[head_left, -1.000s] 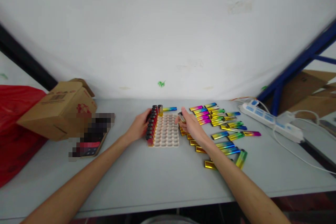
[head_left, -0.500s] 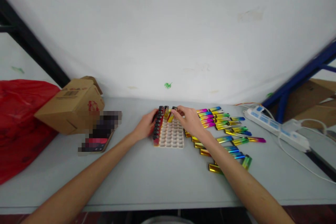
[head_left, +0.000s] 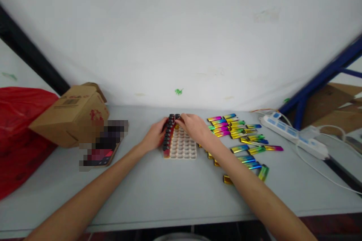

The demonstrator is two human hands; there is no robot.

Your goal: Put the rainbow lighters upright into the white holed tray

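Note:
A pale tray (head_left: pixel 185 152) with rows of oval holes stands on the grey table in the head view. Along its left edge runs an upright row of lighters (head_left: pixel 167 141) with black tops and reddish bodies. My left hand (head_left: pixel 155 135) is closed around the left side of the tray, against this row; its fingertips are partly hidden. At the far end of the second row, my right hand (head_left: pixel 194 126) pinches a gold lighter (head_left: pixel 177 125) by its black top. It is upright over the holes; how deep it sits cannot be seen.
Several shiny multicoloured lighters (head_left: pixel 240 148) lie loose on the table (head_left: pixel 158 196) at right, partly under my right forearm. Beyond them is a white power strip (head_left: pixel 294 135) with cables. Left are a phone (head_left: pixel 110 145), a cardboard box (head_left: pixel 73 115) and a red bag (head_left: pixel 19 139).
My right hand has moved left and slightly down with the gold lighter, which went from tilted to upright by the first row. My left hand stays at the tray. The view shifted slightly.

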